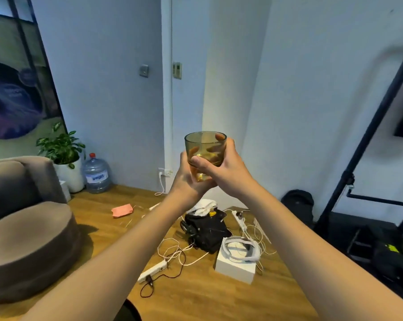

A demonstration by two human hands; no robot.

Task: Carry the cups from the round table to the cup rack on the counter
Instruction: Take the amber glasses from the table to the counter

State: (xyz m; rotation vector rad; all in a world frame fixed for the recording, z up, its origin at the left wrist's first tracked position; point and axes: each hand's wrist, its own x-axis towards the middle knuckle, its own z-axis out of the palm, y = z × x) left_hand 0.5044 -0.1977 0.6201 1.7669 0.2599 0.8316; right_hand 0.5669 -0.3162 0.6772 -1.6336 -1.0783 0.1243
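A yellow-tinted clear glass cup (204,144) is held upright at chest height in the middle of the view. My left hand (184,179) cups it from below and from the left. My right hand (226,169) wraps around its right side, the thumb across the front and the fingers showing through the glass. Both arms reach forward from the bottom of the frame. Neither the round table nor the cup rack is in view.
On the wooden floor below lie a black bag (206,228), a white box (236,266) with coiled cable, power strips and loose cords. A brown armchair (22,216) stands left, a plant (61,147) and water bottle (96,173) behind it. A black stand (367,144) rises at right.
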